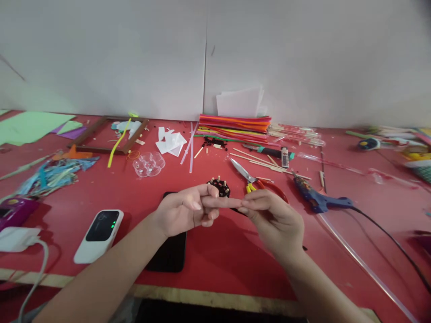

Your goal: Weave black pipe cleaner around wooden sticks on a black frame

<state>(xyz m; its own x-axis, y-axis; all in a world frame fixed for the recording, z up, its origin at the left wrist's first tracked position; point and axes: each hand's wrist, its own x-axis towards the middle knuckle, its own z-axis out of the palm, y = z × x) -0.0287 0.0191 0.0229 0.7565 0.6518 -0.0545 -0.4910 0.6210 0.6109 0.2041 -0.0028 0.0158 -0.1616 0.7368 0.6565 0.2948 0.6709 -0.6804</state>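
Note:
My left hand (188,210) hovers over the red table (218,251) with its index finger stretched to the right and the other fingers curled in. My right hand (272,220) is closed, its fingertips pinching the tip of that left index finger. Whether anything small sits between them I cannot tell. Just behind the fingers lies a small black round piece (220,185) with short wooden sticks standing up from it. A black phone (170,251) lies flat under my left wrist.
Scissors with red and yellow handles (256,179) and a blue glue gun (318,197) with its black cord lie to the right. Coloured foam sheets (234,123), wooden sticks (259,159), a clear plastic piece (148,163), a white device (99,233) and a wooden frame (107,134) surround the hands.

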